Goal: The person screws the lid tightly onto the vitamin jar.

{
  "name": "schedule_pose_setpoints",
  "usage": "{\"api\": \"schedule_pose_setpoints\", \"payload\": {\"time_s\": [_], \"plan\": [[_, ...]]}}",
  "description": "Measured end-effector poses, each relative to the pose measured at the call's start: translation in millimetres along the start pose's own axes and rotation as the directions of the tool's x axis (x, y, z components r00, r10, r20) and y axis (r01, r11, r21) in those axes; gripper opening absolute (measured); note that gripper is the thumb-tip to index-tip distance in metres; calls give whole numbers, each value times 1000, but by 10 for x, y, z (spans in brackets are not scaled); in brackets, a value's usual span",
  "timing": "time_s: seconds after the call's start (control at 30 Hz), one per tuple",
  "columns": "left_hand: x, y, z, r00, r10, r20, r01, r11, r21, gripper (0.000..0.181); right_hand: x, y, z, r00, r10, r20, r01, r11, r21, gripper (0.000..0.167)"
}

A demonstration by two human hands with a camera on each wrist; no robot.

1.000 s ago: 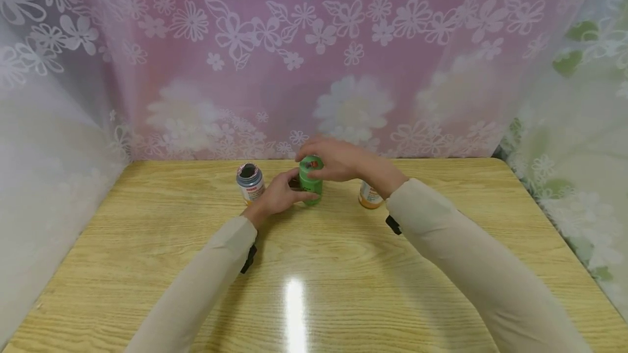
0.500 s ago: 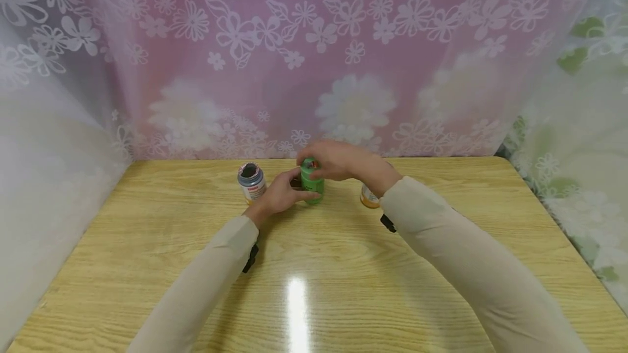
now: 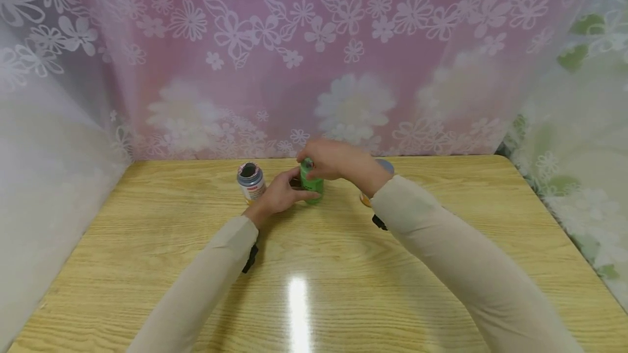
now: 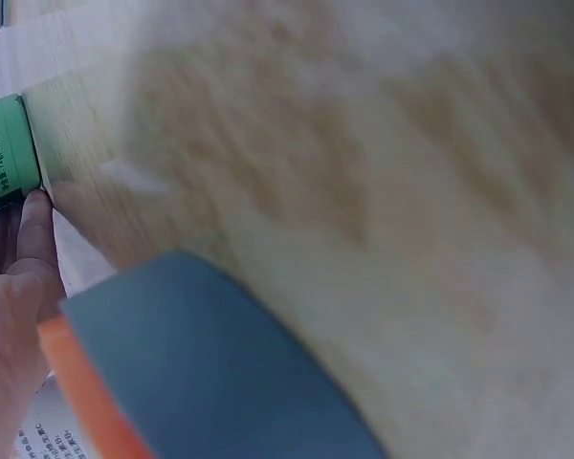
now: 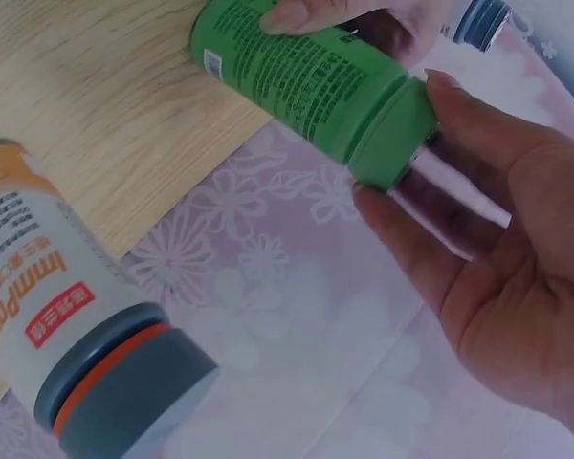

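In the head view a green bottle (image 3: 312,189) stands upright near the table's back edge. My left hand (image 3: 279,194) grips its lower body, the thumb across the near side. From above, my right hand (image 3: 336,162) reaches over the top. The right wrist view shows its thumb and fingers pinching the green cap (image 5: 397,134). In the left wrist view my fingers touch the green bottle at the left edge. A blurred grey-blue piece (image 4: 210,363) with an orange band fills the foreground there; what it is, I cannot tell.
An open white bottle (image 3: 251,181) with a grey neck stands left of the green one. To the right, partly behind my right wrist, is a white-and-orange bottle (image 5: 53,287) with a grey cap. A floral curtain (image 3: 314,70) hangs behind the wooden table (image 3: 343,287).
My right wrist and forearm have swung a little left while the fingers stay on the cap. The right bottle's grey cap has come into view. My left hand holds its place.
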State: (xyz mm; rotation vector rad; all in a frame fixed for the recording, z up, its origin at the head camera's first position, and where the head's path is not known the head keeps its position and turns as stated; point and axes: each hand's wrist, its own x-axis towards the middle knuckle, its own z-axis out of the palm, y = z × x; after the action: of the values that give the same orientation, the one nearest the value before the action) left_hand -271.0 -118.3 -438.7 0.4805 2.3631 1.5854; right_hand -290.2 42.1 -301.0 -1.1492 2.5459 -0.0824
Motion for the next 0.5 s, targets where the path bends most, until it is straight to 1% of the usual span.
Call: {"api": "schedule_pose_setpoints", "payload": {"time_s": [0.07,0.13,0.17,0.27,0.33,0.37,0.43,0.5], "plan": [[3,6,2,1000,3,-1,-3,1000,7,47,9,-33,7,998,64,-13,-64,998,17,33],[5,7,3,1000,2,-1,-2,1000,9,47,16,-63,20,991,126,-39,-125,992,21,24],[5,8,3,1000,-1,-2,1,1000,7,47,18,-77,29,986,155,-57,-154,988,22,24],[6,12,1,1000,-4,-8,4,1000,2,50,26,-119,54,966,237,-101,-238,971,1,37],[6,13,0,1000,-8,-13,8,1000,0,52,33,-138,67,954,278,-114,-281,960,-14,40],[5,13,-1,1000,-8,-16,8,1000,4,53,36,-142,69,950,293,-111,-297,955,-16,41],[3,12,-2,1000,-10,-17,10,1000,15,55,29,-137,59,949,302,-92,-306,952,-23,40],[0,12,-4,1000,-8,-17,8,1000,26,57,20,-102,26,962,268,-55,-270,962,-32,46]]}}
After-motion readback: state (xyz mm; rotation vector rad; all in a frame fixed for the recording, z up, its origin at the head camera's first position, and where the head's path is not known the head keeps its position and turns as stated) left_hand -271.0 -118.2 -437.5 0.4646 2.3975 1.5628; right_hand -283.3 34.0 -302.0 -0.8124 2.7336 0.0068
